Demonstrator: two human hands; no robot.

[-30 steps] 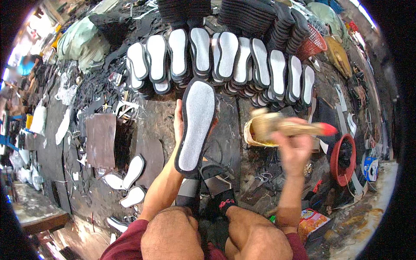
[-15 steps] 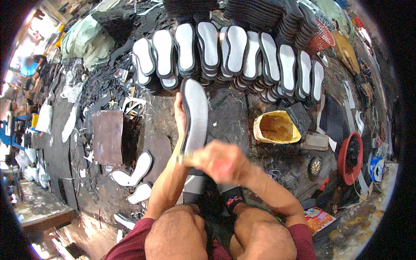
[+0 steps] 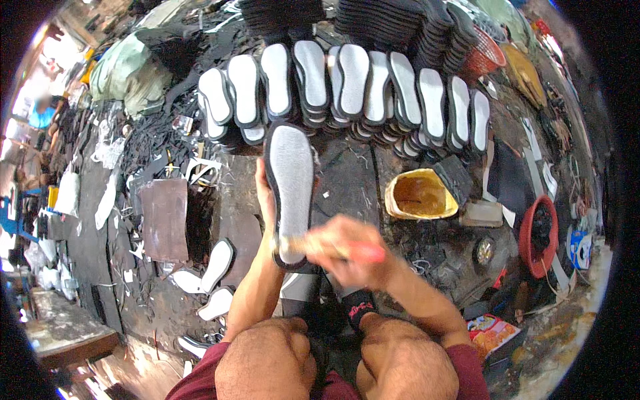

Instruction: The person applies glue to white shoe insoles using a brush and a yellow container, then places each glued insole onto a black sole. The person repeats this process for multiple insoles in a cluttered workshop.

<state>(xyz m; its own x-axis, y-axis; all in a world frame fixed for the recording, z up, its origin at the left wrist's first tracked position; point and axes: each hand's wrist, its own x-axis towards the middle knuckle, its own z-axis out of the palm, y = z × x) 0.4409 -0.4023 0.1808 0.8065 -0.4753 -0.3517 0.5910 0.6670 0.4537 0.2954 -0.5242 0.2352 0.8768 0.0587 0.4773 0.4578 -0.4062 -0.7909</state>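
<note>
My left hand (image 3: pixel 265 197) is closed around the left edge and underside of a black-edged shoe sole (image 3: pixel 292 173), whose pale grey face is turned up. Most of its fingers are hidden beneath the sole. In my right hand (image 3: pixel 347 243), blurred by motion, is a brush with a red handle (image 3: pixel 370 253). Its tip lies at the near, narrower end of the sole. To the right stands a yellow-rimmed container (image 3: pixel 421 215) with an amber inside.
Beyond my hands, stacked white-topped soles (image 3: pixel 309 73) form a curved row, with dark stacks (image 3: pixel 380 27) behind. At left are a brown block (image 3: pixel 165 220) and loose white soles (image 3: pixel 217 265). A red basin (image 3: pixel 537 237) sits at right; black scraps litter the floor.
The sole has tilted to show more of its grey face and shifted slightly left. My right hand and brush have swung a little, the brush staying by the near end.
</note>
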